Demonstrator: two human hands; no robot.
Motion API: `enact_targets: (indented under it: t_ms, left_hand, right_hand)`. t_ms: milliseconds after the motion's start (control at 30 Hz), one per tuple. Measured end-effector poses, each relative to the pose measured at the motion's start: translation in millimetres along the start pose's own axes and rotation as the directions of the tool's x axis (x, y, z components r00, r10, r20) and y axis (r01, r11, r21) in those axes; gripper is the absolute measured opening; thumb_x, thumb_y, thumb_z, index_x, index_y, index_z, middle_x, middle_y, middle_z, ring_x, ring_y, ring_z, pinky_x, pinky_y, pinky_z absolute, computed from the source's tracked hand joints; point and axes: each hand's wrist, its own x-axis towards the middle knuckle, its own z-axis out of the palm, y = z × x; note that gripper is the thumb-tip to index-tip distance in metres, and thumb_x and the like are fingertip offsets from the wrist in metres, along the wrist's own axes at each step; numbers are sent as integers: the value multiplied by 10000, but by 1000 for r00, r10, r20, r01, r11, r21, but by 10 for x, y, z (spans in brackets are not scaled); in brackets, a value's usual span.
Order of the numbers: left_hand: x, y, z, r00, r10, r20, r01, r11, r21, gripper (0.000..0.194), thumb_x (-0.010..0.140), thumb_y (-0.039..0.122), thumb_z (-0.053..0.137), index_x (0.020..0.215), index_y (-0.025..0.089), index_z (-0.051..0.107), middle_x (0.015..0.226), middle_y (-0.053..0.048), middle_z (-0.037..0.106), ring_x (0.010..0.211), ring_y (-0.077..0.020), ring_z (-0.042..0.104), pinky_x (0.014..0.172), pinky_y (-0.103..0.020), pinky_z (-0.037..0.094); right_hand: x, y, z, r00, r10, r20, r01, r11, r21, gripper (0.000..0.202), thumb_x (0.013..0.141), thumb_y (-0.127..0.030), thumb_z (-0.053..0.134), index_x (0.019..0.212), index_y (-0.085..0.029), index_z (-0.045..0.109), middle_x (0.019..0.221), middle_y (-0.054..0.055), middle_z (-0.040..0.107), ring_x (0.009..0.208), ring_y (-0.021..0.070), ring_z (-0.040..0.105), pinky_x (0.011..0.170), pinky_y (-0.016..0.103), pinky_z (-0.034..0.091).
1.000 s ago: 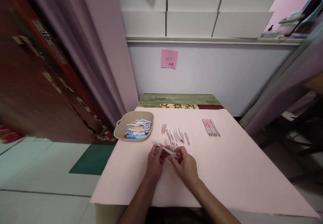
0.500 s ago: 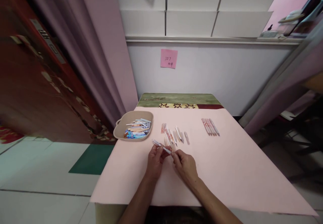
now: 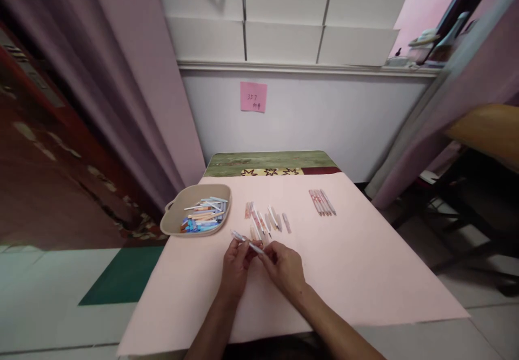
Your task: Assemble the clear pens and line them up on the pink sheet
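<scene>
A pale, partly clear pen (image 3: 246,241) is held slantwise between both hands above the pink table cover. My left hand (image 3: 236,262) pinches it around the middle, and its clear end points up to the left. At the lower right end of the pen, the fingers of my right hand (image 3: 284,265) are closed on it. Just beyond my hands lie loose pen parts (image 3: 259,222): several thin refills and pale barrels, with a small clear-looking piece (image 3: 286,222) to their right.
A beige basket (image 3: 170,222) full of pen parts in blue, white and tan stands at the left. Several pens (image 3: 322,202) lie side by side in a row at the right. The pink cover (image 3: 365,273) spreads over the table. A pink note (image 3: 253,97) is on the wall.
The view has turned slightly right, so everything appears further left. Both hands keep hold of the pen in nearly the same pose.
</scene>
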Motion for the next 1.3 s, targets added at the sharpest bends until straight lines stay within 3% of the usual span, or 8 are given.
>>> enact_targets:
  t_ms: [100,200,367,467,600,733,933,1300]
  left_hand:
    - [18,-11,8,1000,24,-7,-23,998,61,255,764,356,697,887,164,583,887,-70,734,842,-214,694,803,-351,535]
    - [35,-9,32,1000,14,-11,-12,992,125,275,730,366,726,863,164,596,874,-68,737,841,-222,696,789,-342,541]
    - [52,-4,60,998,1,-60,10,982,190,369,696,391,748,955,164,615,896,-78,743,838,-219,700,820,-350,539]
    - [63,-18,47,998,15,-62,-3,982,186,390,721,417,720,990,155,612,909,-95,743,835,-219,699,835,-375,536]
    - [71,-24,37,999,6,-53,6,978,208,357,718,420,720,938,155,627,877,-92,744,797,-214,698,813,-370,542]
    - [65,-8,59,997,8,-74,9,973,229,363,697,422,735,917,152,634,863,-92,744,789,-227,698,803,-384,546]
    - [65,-11,56,996,-1,-88,22,971,240,367,716,434,720,929,154,617,864,-92,745,809,-235,700,833,-397,534]
    - [56,-28,68,995,3,-102,18,979,204,345,698,423,737,904,164,636,838,-77,743,761,-205,692,776,-346,541]
  right_hand:
    - [7,-6,-11,998,-56,-39,54,997,-55,145,863,-362,570,881,-243,651,832,8,683,722,148,621,634,223,389]
    - [-2,-17,-2,993,-107,-51,101,988,-115,106,846,-304,575,880,-240,653,833,17,678,792,162,620,678,228,401]
    - [91,165,-126,995,-42,-92,37,997,-65,105,821,-290,564,802,-231,650,745,-9,668,662,126,595,620,207,396]
    - [311,557,-458,962,131,-238,-147,988,-50,170,828,-341,541,845,-238,675,740,-14,677,657,135,601,621,221,402]
    - [679,1257,-1061,810,407,-422,-502,854,-139,283,822,-408,511,982,-264,694,810,0,712,743,179,635,614,251,397]
    - [912,1739,-1407,755,475,-452,-596,784,-172,302,801,-402,527,974,-239,713,844,49,721,784,212,633,615,275,384]
    - [1036,1966,-1345,764,483,-428,-608,761,-225,258,776,-377,556,900,-241,738,826,57,718,786,211,627,637,278,388]
    - [920,2063,-1234,797,410,-444,-550,797,-251,320,838,-437,490,930,-255,737,934,55,694,805,199,608,649,277,378]
